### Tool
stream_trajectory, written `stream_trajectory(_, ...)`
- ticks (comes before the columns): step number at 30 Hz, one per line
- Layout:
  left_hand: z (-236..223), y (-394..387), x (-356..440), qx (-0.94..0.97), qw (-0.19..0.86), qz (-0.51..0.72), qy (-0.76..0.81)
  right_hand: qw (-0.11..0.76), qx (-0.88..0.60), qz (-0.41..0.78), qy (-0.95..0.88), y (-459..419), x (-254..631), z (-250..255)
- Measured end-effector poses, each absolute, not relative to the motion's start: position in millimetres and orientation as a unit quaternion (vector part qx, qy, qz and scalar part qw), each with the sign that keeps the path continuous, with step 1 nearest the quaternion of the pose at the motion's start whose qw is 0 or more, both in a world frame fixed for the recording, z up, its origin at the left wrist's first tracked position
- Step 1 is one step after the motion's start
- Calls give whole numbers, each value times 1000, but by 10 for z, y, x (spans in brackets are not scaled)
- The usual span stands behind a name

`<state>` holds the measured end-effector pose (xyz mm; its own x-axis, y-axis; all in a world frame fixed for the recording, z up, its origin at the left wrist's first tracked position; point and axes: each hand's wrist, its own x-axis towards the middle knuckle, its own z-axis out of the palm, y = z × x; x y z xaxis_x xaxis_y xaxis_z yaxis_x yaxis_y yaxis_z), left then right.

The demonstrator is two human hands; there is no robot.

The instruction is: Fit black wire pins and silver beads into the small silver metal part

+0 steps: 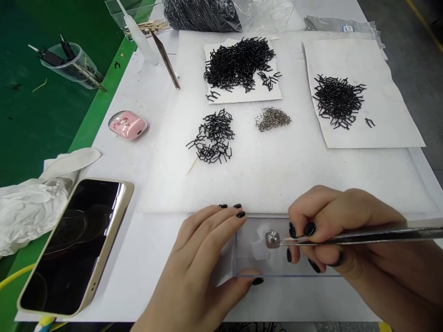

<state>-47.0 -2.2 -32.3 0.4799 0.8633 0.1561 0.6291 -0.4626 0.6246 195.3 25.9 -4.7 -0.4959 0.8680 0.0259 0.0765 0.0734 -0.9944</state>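
My left hand (202, 258) grips the left end of a clear plastic box (251, 266), with the fingers over the far edge and the thumb at the near edge. A small squarish metal piece (272, 239) sits on top of the box, on a whitish smear. My right hand (341, 216) pinches a pair of metal tweezers (377, 235) close to their tips. Those tips point left and meet the right side of the metal piece; whether they clamp it I cannot tell. Several fingertips of my right hand are around the box's right half and hide part of it.
Black forked parts lie in a large pile (238, 62), a smaller pile (216, 138) and a right-hand pile (337, 99). Tiny metallic bits (274, 119) form a heap on the white foam sheet (277, 175). Left are a phone (74, 244), pink case (128, 125) and other tweezers (166, 60).
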Motion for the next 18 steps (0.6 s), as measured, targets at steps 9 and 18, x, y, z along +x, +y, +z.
stream_trajectory(9,-334,-26,-461,819,261,242,449,359,-413,495,-675,166,1915,-47)
stream_trajectory(18,-325,-18,-474,820,261,240,449,368,-419,490,-670,146,1935,-47)
